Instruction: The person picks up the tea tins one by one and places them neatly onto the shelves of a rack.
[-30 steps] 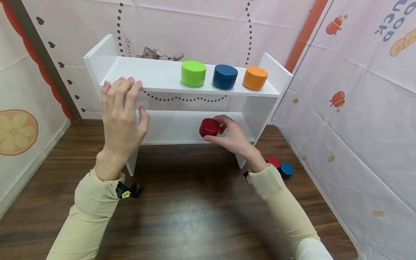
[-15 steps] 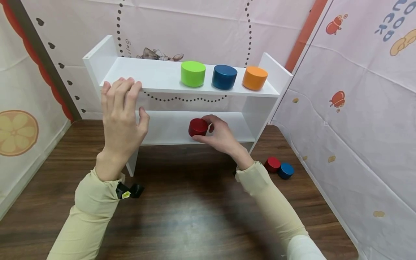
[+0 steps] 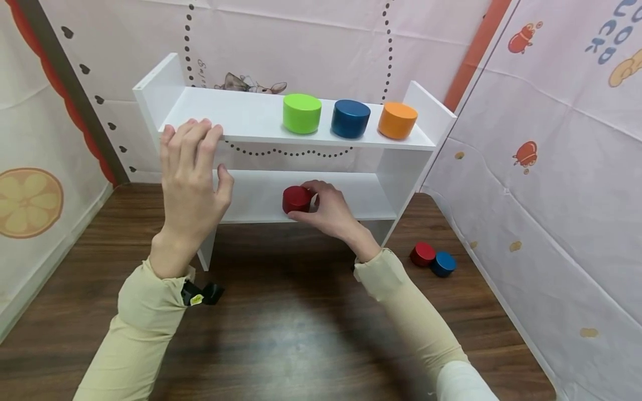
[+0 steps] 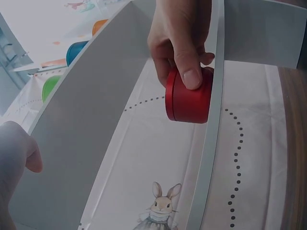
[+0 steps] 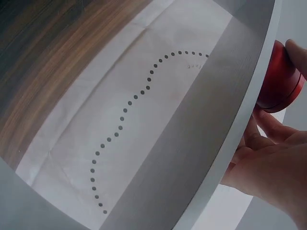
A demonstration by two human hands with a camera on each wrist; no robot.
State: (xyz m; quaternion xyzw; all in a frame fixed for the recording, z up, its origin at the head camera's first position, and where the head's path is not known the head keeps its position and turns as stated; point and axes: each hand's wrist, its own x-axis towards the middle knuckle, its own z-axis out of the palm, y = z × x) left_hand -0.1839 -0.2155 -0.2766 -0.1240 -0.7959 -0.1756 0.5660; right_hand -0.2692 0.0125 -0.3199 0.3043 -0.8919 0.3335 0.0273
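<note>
On the lower board of a white shelf (image 3: 241, 192), my right hand (image 3: 331, 211) holds a red cylinder (image 3: 296, 199) between thumb and fingers. The left wrist view shows the thumb across the side of the red cylinder (image 4: 189, 103), which stands at the lower board's front edge. My left hand (image 3: 193, 184) rests its extended fingers on the upper board's front edge at the left, thumb apart below. A green cylinder (image 3: 302, 114), a dark blue cylinder (image 3: 350, 119) and an orange cylinder (image 3: 397, 121) stand in a row on the upper board.
A second red cylinder (image 3: 423, 254) and a blue cylinder (image 3: 443, 264) stand side by side on the brown wooden table (image 3: 281, 323), right of the shelf. Upright side panels (image 3: 428, 114) close the shelf's ends. Printed cloth (image 3: 541, 167) hangs behind and at both sides.
My right hand has moved left along the lower board with the red cylinder, more slowly in the last half second. My left hand has kept its place on the upper edge.
</note>
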